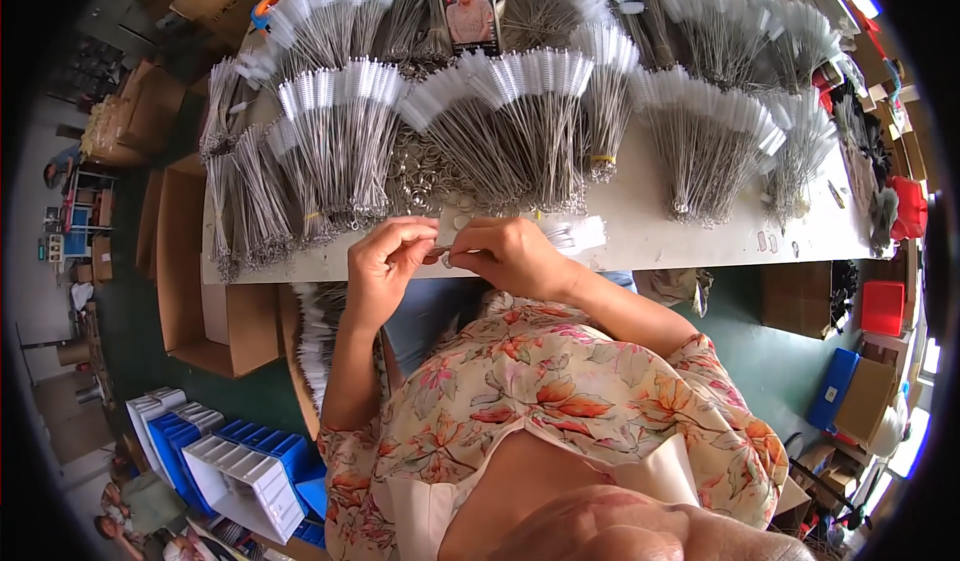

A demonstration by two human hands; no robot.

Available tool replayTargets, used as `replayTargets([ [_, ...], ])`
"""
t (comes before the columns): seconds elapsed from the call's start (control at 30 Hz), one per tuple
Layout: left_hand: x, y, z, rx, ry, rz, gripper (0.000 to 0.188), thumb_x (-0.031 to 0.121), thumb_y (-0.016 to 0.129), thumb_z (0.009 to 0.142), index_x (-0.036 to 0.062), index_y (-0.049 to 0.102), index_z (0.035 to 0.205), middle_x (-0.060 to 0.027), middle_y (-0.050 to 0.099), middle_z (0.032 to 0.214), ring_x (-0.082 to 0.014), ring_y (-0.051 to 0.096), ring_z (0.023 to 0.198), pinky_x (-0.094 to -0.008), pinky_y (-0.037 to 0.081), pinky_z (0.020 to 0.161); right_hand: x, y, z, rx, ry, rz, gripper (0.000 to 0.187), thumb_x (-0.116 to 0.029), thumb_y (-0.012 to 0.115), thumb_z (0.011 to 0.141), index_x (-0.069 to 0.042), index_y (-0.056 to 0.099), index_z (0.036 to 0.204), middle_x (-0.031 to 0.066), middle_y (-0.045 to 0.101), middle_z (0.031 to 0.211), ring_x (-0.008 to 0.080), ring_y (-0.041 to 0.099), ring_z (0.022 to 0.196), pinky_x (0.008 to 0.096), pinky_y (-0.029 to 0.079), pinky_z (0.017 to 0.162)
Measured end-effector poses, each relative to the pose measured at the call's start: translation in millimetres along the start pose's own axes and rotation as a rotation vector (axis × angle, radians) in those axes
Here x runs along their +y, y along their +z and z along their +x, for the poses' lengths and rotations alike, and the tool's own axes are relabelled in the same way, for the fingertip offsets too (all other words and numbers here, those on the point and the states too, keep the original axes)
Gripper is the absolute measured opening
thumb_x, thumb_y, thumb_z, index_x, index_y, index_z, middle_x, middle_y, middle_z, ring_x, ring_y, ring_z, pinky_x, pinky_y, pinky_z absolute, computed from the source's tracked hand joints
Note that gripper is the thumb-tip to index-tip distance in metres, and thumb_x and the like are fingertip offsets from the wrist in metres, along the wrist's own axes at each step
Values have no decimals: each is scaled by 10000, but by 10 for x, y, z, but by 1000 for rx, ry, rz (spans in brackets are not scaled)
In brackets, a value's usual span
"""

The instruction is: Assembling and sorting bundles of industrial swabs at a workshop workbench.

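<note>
Close together at the table's front edge, my left hand point(390, 263) and my right hand point(518, 257) pinch a small metal ring point(446, 258) between their fingertips. The fingers partly cover it, and whether a wire end is in it I cannot make out. Just past my right hand, a few white-bristled wire brushes point(585, 233) lie flat on the table. A heap of loose metal rings point(415, 173) is spread beyond my left hand. Thick bundles of wire brushes point(345, 141) stand fanned out on both sides of it, bristles pointing away and looped ends toward me.
The white table point(640, 246) carries more brush bundles point(715, 141) at the right. A phone point(467, 11) with a lit screen leans at the back. Open cardboard boxes point(215, 291) stand left of the table, and blue and white plastic bins point(245, 481) at lower left.
</note>
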State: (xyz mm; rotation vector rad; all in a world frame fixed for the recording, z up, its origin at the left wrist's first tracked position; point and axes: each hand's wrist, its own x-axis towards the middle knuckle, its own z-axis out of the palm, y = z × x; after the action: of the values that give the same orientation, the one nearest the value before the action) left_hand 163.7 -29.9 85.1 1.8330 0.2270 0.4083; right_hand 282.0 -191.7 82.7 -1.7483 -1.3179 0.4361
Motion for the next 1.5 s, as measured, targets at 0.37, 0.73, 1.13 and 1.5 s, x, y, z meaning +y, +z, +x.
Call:
replayTargets([
  [0.37, 394, -47, 318, -336, 107, -167, 210, -106, 542, 739, -17, 619, 912, -138, 582, 997, -93, 588, 757, -198, 505, 646, -32, -335, -148, -181, 489, 825, 162, -166, 573, 867, -16, 626, 897, -25, 529, 617, 19, 420, 482, 171, 330, 415],
  [0.73, 459, 185, 211, -3, 261, -46, 293, -88, 599, 740, -33, 578, 1027, -134, 612, 987, -184, 644, 830, -268, 540, 733, -152, -370, -66, 75, 339, 948, 142, -166, 596, 853, -30, 633, 874, -28, 525, 629, 32, 450, 523, 164, 360, 461],
  [1.13, 607, 126, 372, -15, 489, 199, 301, -73, 610, 704, -25, 603, 1002, -122, 643, 923, -178, 653, 769, -250, 548, 660, -408, -542, 108, 130, 279, 827, 103, -95, 651, 800, -2, 632, 841, -5, 562, 745, 30, 503, 631, 175, 399, 536],
  [1.5, 535, -39, 380, -182, 136, 75, 89, 86, 597, 830, 12, 600, 879, -16, 543, 687, -75, 505, 556, -198, 417, 486, -346, -419, 123, 79, 406, 802, 117, -91, 640, 810, -5, 618, 887, -19, 573, 707, 24, 503, 622, 168, 403, 526],
])
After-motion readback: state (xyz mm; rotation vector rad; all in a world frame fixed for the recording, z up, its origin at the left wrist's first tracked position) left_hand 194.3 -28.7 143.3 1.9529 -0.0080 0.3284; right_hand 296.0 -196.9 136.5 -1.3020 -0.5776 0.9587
